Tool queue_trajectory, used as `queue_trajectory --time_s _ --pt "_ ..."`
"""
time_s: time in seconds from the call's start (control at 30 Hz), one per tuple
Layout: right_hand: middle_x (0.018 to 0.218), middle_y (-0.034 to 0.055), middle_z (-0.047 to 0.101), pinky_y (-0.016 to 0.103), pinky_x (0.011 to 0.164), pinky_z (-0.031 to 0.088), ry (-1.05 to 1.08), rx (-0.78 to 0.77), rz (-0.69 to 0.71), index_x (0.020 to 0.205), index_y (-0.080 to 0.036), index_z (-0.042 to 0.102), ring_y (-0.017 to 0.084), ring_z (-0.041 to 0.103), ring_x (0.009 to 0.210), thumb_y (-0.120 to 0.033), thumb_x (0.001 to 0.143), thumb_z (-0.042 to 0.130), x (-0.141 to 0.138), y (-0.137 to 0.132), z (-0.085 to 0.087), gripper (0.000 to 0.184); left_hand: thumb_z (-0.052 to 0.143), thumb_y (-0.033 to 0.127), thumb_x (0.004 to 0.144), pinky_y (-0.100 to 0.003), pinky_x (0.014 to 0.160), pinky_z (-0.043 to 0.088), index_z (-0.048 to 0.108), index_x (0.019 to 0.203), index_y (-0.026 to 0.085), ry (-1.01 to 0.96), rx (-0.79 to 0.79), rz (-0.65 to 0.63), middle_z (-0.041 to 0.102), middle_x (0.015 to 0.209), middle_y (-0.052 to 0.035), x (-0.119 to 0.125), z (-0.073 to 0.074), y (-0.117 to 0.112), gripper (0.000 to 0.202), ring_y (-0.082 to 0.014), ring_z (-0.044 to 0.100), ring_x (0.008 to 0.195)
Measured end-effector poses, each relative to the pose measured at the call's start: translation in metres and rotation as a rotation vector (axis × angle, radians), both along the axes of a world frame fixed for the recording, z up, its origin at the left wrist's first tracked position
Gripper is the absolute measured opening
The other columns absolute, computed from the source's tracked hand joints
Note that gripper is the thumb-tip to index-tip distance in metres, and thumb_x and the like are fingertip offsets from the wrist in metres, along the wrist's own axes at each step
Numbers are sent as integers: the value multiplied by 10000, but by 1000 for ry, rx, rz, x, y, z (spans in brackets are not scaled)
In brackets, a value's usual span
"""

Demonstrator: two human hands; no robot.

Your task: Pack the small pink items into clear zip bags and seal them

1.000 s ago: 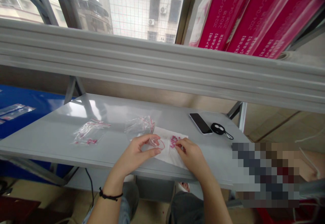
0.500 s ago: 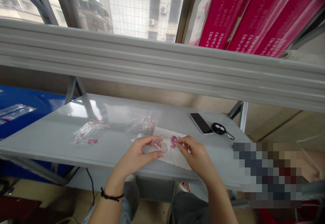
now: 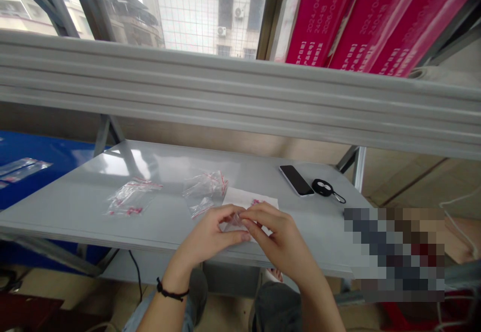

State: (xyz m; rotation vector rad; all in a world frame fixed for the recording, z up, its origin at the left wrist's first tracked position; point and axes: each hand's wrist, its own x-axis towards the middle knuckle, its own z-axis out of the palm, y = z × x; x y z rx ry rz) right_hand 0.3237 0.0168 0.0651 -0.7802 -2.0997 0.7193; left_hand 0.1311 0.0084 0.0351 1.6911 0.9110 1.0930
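My left hand (image 3: 210,234) and my right hand (image 3: 277,234) meet over a small clear plastic bag (image 3: 236,221), pinching it between their fingertips. Under them lies a white paper sheet (image 3: 248,197), with a few pink pieces (image 3: 256,202) at its far edge. My hands hide most of the sheet and whatever else lies on it. Just left of my left hand is a clear zip bag with pink marks (image 3: 204,193), and a similar bag (image 3: 133,196) lies further left on the grey table (image 3: 75,211).
A black smartphone (image 3: 296,180) and a black key fob on a cord (image 3: 323,187) lie at the table's far right. A grey shelf beam (image 3: 240,96) runs overhead, with magenta boxes (image 3: 361,21) above it. A blue surface (image 3: 33,181) lies left, and a pixelated patch (image 3: 391,252) covers the right.
My right hand has moved left from the pink pieces to the small clear bag. Both hands now pinch that bag, and they cover more of the paper sheet.
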Motion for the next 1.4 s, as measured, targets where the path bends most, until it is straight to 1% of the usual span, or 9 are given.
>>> queue_trajectory --time_s 0.2,0.37,0.5,0.7,0.83,1.0,1.17,1.27,1.4 --pt "990 57 682 290 752 499 50 -25 -94 1150 -263 713 185 634 875 -251 1008 558 6 -1 2 211 783 296 816 -341 887 489 710 1108 209 58 100 252 738 1046 -59 4 -5 2 313 -232 659 973" --pt "816 16 667 300 738 470 -95 -76 -87 984 -245 706 173 595 736 -287 1005 566 4 -2 -2 147 730 237 850 -352 870 495 677 1123 218 180 323 425 715 1041 -67 12 -8 3 278 -237 646 978" --pt "845 10 692 291 733 461 -104 -116 -77 939 -239 697 173 607 765 -235 1003 551 3 3 -8 159 691 172 853 -392 925 489 662 1132 233 246 427 474 704 1079 -75 16 -14 5 287 -253 631 1038" --pt "841 10 672 284 753 456 -74 -111 -98 855 -221 666 166 598 771 -196 981 568 7 10 -14 162 791 300 795 -408 969 496 541 1389 255 148 106 317 688 1201 -83 10 -19 3 646 -254 644 1069" --pt "841 4 651 274 742 457 -3 -146 -99 889 -222 662 158 593 768 -213 973 583 10 10 -15 115 638 381 934 -329 863 524 658 1240 229 4 -43 225 733 1064 -56 0 -16 2 342 -208 670 957" --pt "835 4 618 261 687 466 160 -217 -121 945 -224 623 155 579 753 -287 965 605 9 9 -22 68 580 392 965 -278 757 504 724 917 182 -1 -10 300 715 817 -24 -5 -9 4 259 -181 653 802" --pt "895 11 622 256 663 472 225 -294 -84 1183 -245 569 158 582 771 -331 958 606 5 10 -27 244 616 368 947 -256 701 485 713 875 180 -3 -9 264 679 740 -6 -6 -6 3 224 -160 627 726" --pt "841 1 613 259 682 446 109 -250 -59 1021 -236 662 157 560 766 -301 962 604 2 11 -26 105 630 360 944 -247 688 475 713 877 184 -5 -8 235 684 741 -3 -4 -7 1 206 -151 621 714" --pt "780 -9 589 261 699 423 86 -199 -52 863 -220 674 152 538 751 -264 979 582 -2 11 -25 154 618 366 956 -247 691 464 716 869 186 30 23 222 678 748 -4 -2 -7 0 223 -151 609 721"
